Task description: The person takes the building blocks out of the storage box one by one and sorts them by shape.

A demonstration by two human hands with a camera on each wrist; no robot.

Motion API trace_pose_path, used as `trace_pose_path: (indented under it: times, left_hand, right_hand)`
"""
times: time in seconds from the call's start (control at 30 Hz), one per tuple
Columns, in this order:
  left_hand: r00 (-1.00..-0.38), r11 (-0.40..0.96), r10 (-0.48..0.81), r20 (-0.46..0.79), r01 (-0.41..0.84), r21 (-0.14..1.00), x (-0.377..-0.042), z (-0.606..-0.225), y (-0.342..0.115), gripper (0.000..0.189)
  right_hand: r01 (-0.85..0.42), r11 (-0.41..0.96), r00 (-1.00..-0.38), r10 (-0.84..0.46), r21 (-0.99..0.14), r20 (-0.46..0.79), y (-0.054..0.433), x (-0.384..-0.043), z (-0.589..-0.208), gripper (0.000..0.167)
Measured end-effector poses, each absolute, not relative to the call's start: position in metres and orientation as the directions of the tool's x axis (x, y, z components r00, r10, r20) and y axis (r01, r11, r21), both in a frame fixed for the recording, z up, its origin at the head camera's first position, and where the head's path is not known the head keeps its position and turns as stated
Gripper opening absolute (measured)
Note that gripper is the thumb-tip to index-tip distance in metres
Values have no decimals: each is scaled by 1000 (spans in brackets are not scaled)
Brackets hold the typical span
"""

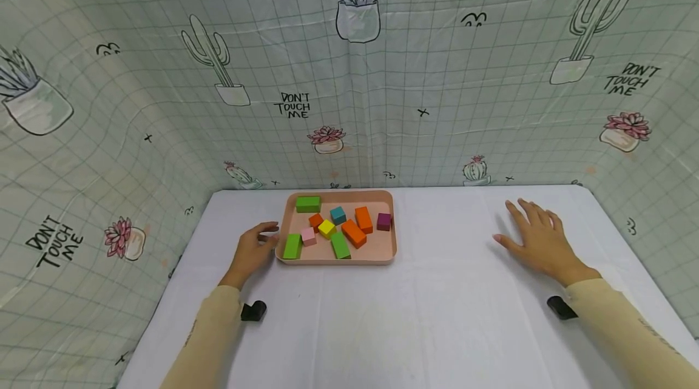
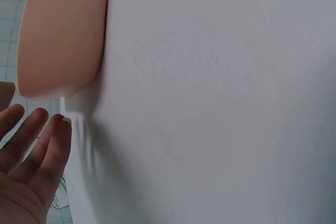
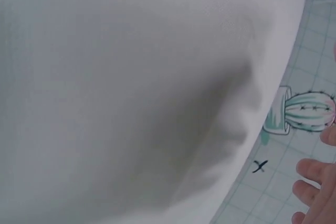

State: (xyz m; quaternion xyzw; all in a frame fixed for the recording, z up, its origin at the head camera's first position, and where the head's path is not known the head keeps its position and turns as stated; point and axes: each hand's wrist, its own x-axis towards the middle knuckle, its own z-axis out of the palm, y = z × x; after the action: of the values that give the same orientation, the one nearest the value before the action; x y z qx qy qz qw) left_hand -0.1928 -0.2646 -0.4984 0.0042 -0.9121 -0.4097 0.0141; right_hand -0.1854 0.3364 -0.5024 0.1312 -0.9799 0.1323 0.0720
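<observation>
A shallow pinkish tray (image 1: 338,260) lies toward the back of the table, left of the middle. In it are several wooden blocks: green blocks (image 1: 308,204), orange blocks (image 1: 354,233), a yellow cube (image 1: 327,229), a blue cube (image 1: 338,215), a pink cube (image 1: 308,236) and a purple cube (image 1: 384,221). My left hand (image 1: 255,253) is at the tray's left end, fingers loosely bent and holding nothing. The left wrist view shows its fingertips just short of the tray's wall (image 2: 63,35). Off to the right, my right hand (image 1: 537,240) hovers over the table, fingers spread and holding nothing.
A white cloth covers the table (image 1: 437,316). Behind and beside it hangs a gridded curtain (image 1: 415,73) printed with cacti and lettering. Black wrist devices (image 1: 253,311) sit beside both sleeves.
</observation>
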Motion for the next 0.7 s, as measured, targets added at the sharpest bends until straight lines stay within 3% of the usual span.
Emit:
trace_pose_path:
  times: [0.33,0.7]
  left_hand:
    - [-998,616,-62,-25,-58,785,-195,-493,-257,35]
    - [-975,513,-108,-193,-221,829,-199,-480,-256,40]
  right_hand:
    - [-337,915,-930,-288,-220,227,324,-186,-501,80]
    - [-393,898,-907,-343,-199,245,301,-183,-487,78]
